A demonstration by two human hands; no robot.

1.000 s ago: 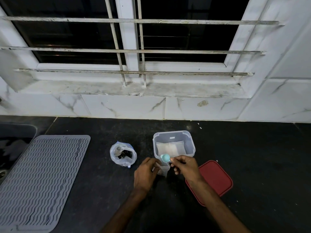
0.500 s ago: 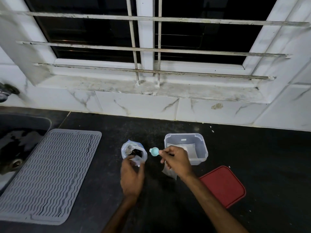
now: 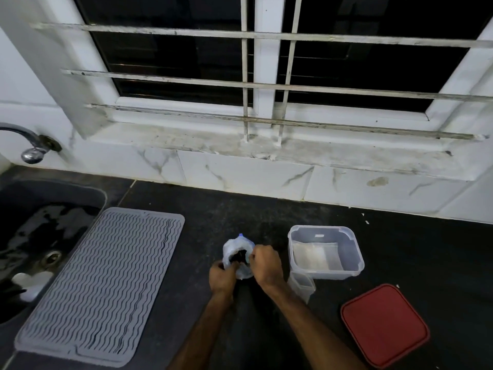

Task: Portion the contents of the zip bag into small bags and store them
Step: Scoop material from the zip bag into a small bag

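Note:
The clear zip bag [image 3: 238, 247] with dark contents stands open on the black counter. My left hand [image 3: 222, 278] grips its lower left side. My right hand [image 3: 264, 265] is curled at the bag's right rim, holding a small teal spoon [image 3: 247, 259] that dips into the mouth; only a sliver of it shows. An empty small clear bag [image 3: 302, 286] lies to the right, against the clear plastic container [image 3: 320, 227], which holds flat small bags inside.
A red lid [image 3: 384, 325] lies at the front right. A grey ribbed drying mat [image 3: 101, 284] covers the counter on the left, beside a dark sink [image 3: 32, 236] with a tap [image 3: 30, 149]. A white tiled wall and a barred window are behind.
My left hand left the small bag and took hold of the zip bag. My right hand carried the spoon left from the small bag into the zip bag's mouth. My view shifted left.

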